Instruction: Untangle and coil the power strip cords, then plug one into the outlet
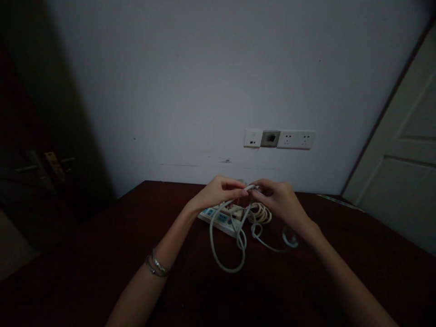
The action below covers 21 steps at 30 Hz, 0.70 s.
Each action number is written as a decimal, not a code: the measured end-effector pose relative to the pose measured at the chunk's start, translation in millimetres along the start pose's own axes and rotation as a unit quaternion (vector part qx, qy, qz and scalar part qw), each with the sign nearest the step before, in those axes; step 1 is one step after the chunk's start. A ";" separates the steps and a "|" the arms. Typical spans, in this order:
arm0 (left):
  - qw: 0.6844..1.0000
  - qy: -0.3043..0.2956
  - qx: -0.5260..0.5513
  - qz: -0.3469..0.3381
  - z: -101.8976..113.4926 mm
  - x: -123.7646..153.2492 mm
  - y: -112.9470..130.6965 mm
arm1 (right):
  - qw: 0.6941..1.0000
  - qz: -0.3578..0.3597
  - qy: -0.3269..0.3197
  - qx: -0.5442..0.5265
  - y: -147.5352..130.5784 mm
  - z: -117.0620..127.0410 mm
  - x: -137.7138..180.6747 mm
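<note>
My left hand [218, 191] and my right hand [277, 200] meet above a dark red table [102, 254], and both pinch a white cable [235, 254] between their fingertips. The cable hangs down from the hands in loose loops onto the table. Under the hands lies a white power strip [220, 220] with blue labels. A coil of cream cord [260, 213] rests beside it, just below my right hand. Thin bracelets [156, 265] sit on my left wrist.
A pale wall stands behind the table with a row of white wall sockets [279, 139]. A dark door with a metal handle [51, 165] is at the left. A white panelled door [405, 154] is at the right.
</note>
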<state>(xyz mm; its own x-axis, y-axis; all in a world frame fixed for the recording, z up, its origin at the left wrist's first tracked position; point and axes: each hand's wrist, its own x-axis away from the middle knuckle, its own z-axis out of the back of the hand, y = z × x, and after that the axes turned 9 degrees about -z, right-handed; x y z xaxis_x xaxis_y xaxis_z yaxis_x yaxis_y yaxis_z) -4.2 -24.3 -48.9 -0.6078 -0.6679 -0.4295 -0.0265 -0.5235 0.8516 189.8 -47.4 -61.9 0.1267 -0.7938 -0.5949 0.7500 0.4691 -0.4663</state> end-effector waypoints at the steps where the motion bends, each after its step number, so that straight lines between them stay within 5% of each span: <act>1: 1.000 0.001 0.017 0.010 0.0 -0.9 -2.4 | 1.000 0.003 0.015 0.005 0.3 0.5 0.0; 6: 0.991 0.004 0.040 0.126 -4.2 -6.0 -16.3 | 0.998 -0.018 0.048 -0.033 1.4 -1.3 -0.7; 11: 0.987 0.038 0.109 0.110 -22.0 -11.4 -29.4 | 0.996 -0.040 0.025 -0.080 -2.6 -7.0 1.2; 16: 0.968 0.150 0.171 0.103 -34.1 -16.5 -38.1 | 0.992 -0.038 -0.003 -0.120 -4.4 -8.3 3.6; 21: 0.934 0.283 0.215 0.042 -19.6 -18.0 -28.3 | 0.997 0.000 -0.013 -0.078 -2.6 -7.4 1.6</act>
<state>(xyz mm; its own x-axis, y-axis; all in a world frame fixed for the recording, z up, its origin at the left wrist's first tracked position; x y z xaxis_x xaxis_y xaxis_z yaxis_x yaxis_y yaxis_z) 23.1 -7.9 -71.2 -0.1085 -0.9333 -0.3424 -0.3871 -0.2776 0.8793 183.2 -47.0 -66.5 0.1443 -0.8026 -0.5788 0.6398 0.5218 -0.5642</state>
